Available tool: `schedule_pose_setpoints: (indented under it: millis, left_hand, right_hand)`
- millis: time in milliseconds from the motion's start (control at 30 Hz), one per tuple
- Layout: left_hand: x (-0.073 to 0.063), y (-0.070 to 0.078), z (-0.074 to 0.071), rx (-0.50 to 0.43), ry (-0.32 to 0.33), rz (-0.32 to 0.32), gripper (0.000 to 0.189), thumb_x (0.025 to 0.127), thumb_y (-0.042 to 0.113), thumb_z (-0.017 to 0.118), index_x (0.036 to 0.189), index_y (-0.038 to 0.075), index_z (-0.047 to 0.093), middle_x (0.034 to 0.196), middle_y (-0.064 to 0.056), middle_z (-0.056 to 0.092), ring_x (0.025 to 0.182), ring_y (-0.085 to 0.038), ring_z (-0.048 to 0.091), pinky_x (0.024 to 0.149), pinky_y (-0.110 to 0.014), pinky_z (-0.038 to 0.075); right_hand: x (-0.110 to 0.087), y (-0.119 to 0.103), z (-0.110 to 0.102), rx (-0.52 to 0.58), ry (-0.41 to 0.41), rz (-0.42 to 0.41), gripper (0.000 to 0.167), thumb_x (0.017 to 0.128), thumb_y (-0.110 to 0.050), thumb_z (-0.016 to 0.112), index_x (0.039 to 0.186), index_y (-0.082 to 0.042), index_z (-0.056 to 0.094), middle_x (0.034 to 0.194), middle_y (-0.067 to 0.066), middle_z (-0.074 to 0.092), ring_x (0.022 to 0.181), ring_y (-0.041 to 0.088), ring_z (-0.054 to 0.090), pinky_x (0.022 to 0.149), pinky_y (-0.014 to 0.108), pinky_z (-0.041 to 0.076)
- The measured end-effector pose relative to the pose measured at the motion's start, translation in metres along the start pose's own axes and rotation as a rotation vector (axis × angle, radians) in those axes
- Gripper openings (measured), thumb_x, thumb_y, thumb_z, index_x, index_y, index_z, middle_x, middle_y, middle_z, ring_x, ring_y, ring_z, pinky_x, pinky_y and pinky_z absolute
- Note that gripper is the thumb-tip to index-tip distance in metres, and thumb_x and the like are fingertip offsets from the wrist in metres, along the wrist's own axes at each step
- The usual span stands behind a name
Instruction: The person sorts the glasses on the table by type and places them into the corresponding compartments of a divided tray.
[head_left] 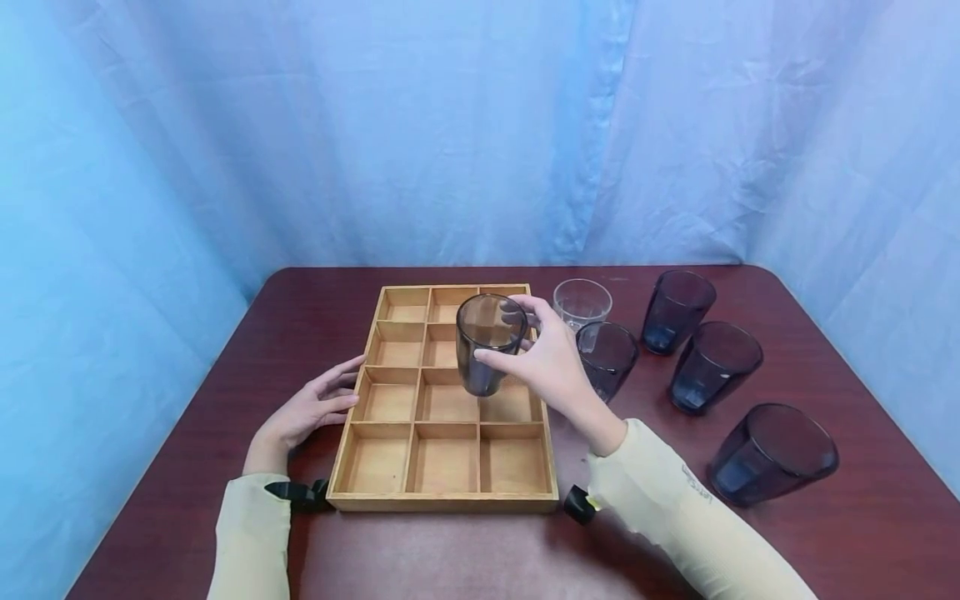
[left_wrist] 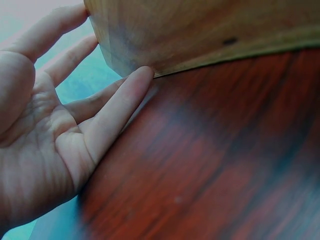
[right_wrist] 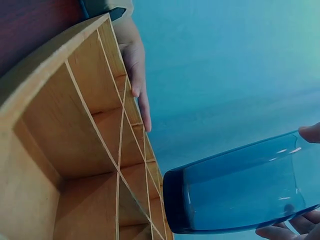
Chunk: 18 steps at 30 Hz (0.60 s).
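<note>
My right hand (head_left: 551,354) grips a dark tinted drinking glass (head_left: 480,367) near its rim, thumb on the near side and fingers round the far side. In the head view the glass overlaps the middle of a wooden compartment box (head_left: 442,502). The right wrist view shows the glass (right_wrist: 240,185) with its thick base toward the box's dividers and fingertips (right_wrist: 275,232) near its rim. My left hand (head_left: 307,412) rests at the box's left side with fingers extended. In the left wrist view, its fingertips (left_wrist: 142,75) touch the wooden side wall (left_wrist: 200,35).
On the table (head_left: 420,558), right of the box, stand a clear glass (head_left: 581,304) and several dark glasses, among them one right behind my right wrist (head_left: 611,354) and one at the near right (head_left: 772,454). Blue curtains (head_left: 450,125) surround the table.
</note>
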<state>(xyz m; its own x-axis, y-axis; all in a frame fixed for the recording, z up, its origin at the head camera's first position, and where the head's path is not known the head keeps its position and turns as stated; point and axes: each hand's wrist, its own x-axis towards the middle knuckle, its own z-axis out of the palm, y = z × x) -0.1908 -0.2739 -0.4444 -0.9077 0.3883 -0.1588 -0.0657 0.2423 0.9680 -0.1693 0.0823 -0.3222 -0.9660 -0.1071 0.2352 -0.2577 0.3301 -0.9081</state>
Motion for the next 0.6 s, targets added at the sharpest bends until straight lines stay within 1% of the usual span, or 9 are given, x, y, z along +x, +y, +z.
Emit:
schedule_pose_setpoints:
  millis: [133,200,333,433,600]
  left_hand:
    - [0.001,-0.001,0.0,-0.004,-0.001,0.0,0.07,0.098,0.016,0.057,0.156,0.019,0.02,0.156,-0.025,0.024,0.13,-0.039,0.044,0.088,-0.031,0.054]
    - [0.001,-0.002,0.0,-0.007,-0.004,0.001,0.07,0.098,0.016,0.057,0.156,0.019,0.019,0.156,-0.025,0.024,0.129,-0.038,0.044,0.087,-0.03,0.054]
    - [0.001,-0.001,0.001,-0.004,-0.003,0.003,0.07,0.098,0.016,0.057,0.156,0.019,0.019,0.155,-0.025,0.024,0.128,-0.037,0.045,0.087,-0.03,0.054]
    - [0.001,0.0,0.001,-0.004,-0.001,0.001,0.07,0.097,0.017,0.058,0.156,0.019,0.02,0.155,-0.025,0.025,0.128,-0.037,0.045,0.087,-0.03,0.054]
    - [0.001,0.0,0.002,-0.01,-0.004,0.0,0.071,0.097,0.016,0.058,0.156,0.019,0.019,0.155,-0.025,0.024,0.129,-0.038,0.045,0.087,-0.03,0.054]
  right_hand:
    - [0.01,0.001,0.007,-0.017,0.011,0.001,0.074,0.07,-0.023,0.087,0.132,-0.009,0.05,0.127,0.009,0.057,0.118,0.024,0.054,0.096,0.041,0.05]
    - [0.014,0.002,0.009,-0.037,0.022,-0.003,0.074,0.07,-0.024,0.087,0.133,-0.009,0.05,0.127,0.009,0.057,0.116,0.025,0.055,0.093,0.041,0.051]
    - [0.023,0.003,0.013,-0.06,0.03,0.003,0.076,0.071,-0.028,0.086,0.134,-0.008,0.049,0.126,0.007,0.057,0.118,0.024,0.053,0.091,0.041,0.05]
    - [0.028,0.005,0.016,-0.054,0.035,0.007,0.076,0.072,-0.03,0.085,0.135,-0.007,0.047,0.125,0.006,0.058,0.122,0.024,0.051,0.093,0.041,0.049]
    - [0.035,0.008,0.02,-0.059,0.053,0.016,0.076,0.073,-0.031,0.084,0.135,-0.008,0.047,0.128,0.008,0.056,0.124,0.026,0.05,0.098,0.043,0.047]
